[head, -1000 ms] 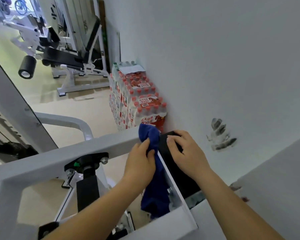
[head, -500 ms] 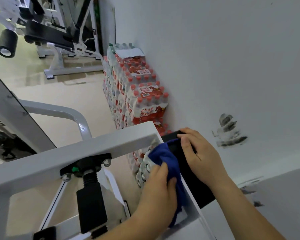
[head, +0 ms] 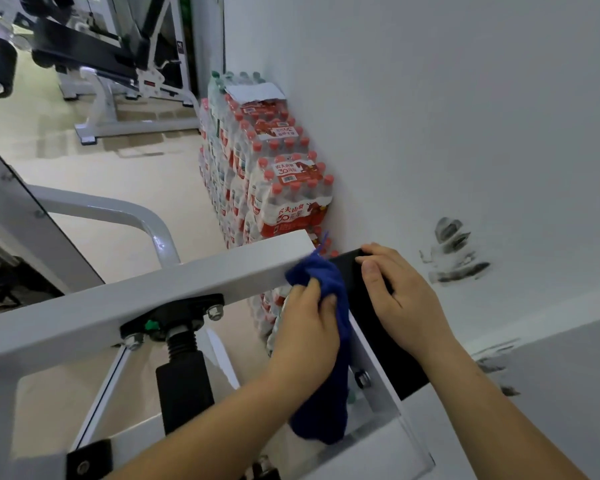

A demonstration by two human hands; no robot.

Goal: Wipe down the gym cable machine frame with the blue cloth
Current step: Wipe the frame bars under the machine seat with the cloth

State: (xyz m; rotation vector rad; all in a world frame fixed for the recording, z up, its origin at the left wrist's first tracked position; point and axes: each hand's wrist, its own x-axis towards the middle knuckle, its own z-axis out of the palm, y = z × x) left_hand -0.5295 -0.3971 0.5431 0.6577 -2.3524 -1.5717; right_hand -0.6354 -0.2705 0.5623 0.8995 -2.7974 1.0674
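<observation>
The white frame [head: 125, 306] of the cable machine runs from lower left to a corner near the wall. My left hand [head: 305, 327] grips the blue cloth [head: 317, 275] and presses it against that corner, where the top beam meets a white side bar [head: 374, 362]; the cloth's tail hangs down below my wrist. My right hand [head: 399, 299] rests on a black panel [head: 385, 344] just right of the cloth, fingers curled over its top end. A black pulley mount [head: 174, 317] is bolted under the beam.
Stacked packs of red-capped water bottles [head: 274, 181] stand against the white wall [head: 430, 116], right behind the frame corner. The wall has dark smudges [head: 454, 251]. A curved white tube [head: 118, 209] lies left, and a weight bench [head: 94, 53] stands far back.
My left hand has slid the cloth back up the side bar to the frame's top corner. My right hand has stayed on the black panel. The view has tilted slightly.
</observation>
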